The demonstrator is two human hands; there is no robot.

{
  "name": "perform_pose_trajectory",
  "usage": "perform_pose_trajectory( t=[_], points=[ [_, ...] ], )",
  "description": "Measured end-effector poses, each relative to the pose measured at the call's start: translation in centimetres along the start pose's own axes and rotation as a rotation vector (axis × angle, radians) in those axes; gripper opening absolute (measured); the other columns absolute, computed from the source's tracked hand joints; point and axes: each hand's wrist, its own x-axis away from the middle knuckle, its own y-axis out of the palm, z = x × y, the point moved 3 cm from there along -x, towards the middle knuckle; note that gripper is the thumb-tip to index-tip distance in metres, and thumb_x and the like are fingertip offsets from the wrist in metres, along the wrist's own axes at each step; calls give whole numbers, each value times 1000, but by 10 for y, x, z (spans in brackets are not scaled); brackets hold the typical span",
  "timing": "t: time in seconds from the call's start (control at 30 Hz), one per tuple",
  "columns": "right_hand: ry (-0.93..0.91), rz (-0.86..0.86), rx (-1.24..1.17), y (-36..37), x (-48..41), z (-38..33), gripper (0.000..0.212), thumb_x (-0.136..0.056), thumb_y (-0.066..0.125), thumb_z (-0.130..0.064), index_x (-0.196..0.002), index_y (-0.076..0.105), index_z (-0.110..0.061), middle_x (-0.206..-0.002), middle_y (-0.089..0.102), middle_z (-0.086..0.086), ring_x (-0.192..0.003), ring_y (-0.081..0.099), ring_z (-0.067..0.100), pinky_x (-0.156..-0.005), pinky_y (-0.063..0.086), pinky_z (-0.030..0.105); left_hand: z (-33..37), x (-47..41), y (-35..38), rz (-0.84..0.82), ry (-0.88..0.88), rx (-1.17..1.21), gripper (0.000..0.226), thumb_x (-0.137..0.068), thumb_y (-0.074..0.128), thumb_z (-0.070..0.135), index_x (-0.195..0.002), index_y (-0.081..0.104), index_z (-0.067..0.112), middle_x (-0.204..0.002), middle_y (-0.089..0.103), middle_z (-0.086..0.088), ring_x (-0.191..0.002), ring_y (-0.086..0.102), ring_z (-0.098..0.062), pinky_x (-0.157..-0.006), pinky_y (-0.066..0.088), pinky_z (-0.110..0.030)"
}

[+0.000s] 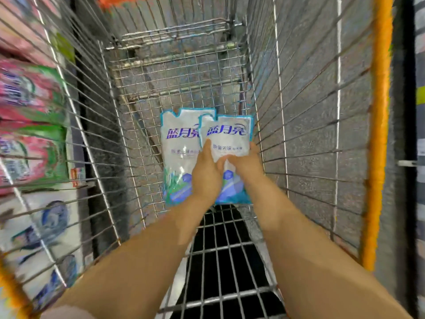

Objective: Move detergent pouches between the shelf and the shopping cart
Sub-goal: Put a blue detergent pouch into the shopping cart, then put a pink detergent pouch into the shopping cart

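Two white-and-blue detergent pouches lie deep in the wire shopping cart [174, 72]. The left pouch [177, 143] rests flat on the cart floor. The right pouch [230, 134] overlaps its right edge and sits against the cart's right wall. My left hand [205, 173] grips the right pouch's left edge, thumb up along it. My right hand [245, 163] grips the same pouch from the right, fingers curled over its front. Both forearms reach down into the cart.
The shelf at the left, seen through the cart's wires, holds pink-and-green pouches [30, 125] and white-and-blue pouches [46, 226] below them. An orange rim [377, 134] runs along the cart's right side. A dark floor mat shows under the cart's near end.
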Motion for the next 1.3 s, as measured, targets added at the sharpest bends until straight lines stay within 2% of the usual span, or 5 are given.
perform_pose_trajectory(
  t=[0.23,0.4,0.53,0.9,1.3],
  points=[
    [117,33,-57,-6,5,24,45,-81,62,0,-121,47,-12,-98,61,7,-82,57,21,-64,45,26,-15,8,9,-89,-72,-15,59,-93,54,21,-145,26,17,-130,40,-19,-116,47,-33,-95,34,-32],
    [148,85,16,-9,18,13,43,-79,61,-11,-120,50,-6,-98,64,13,-80,58,25,-66,46,33,-4,-6,-22,-12,-31,-35,36,-93,52,20,-128,52,9,-122,46,-23,-114,47,-31,-92,31,-25],
    [-18,62,102,-15,47,-38,43,-86,58,-15,-127,51,-6,-115,60,10,-104,58,25,-83,43,28,28,1,-57,-4,31,-24,28,-96,46,21,-117,61,12,-113,63,-16,-107,56,-28,-81,35,-27],
    [-457,-213,-209,-97,242,-179,16,-92,55,-15,-78,57,-23,-62,63,-5,-56,59,5,-53,42,15,174,134,-194,133,310,486,24,-92,50,9,-76,63,22,-61,57,5,-49,51,5,-59,41,-20],
    [-1053,-649,-279,-177,511,-204,20,-91,54,-10,-74,58,-20,-46,52,-10,-41,49,0,-46,32,15,234,438,-300,579,655,850,25,-92,46,9,-75,61,18,-49,55,10,-50,49,-2,-51,36,-17]
  ],
)
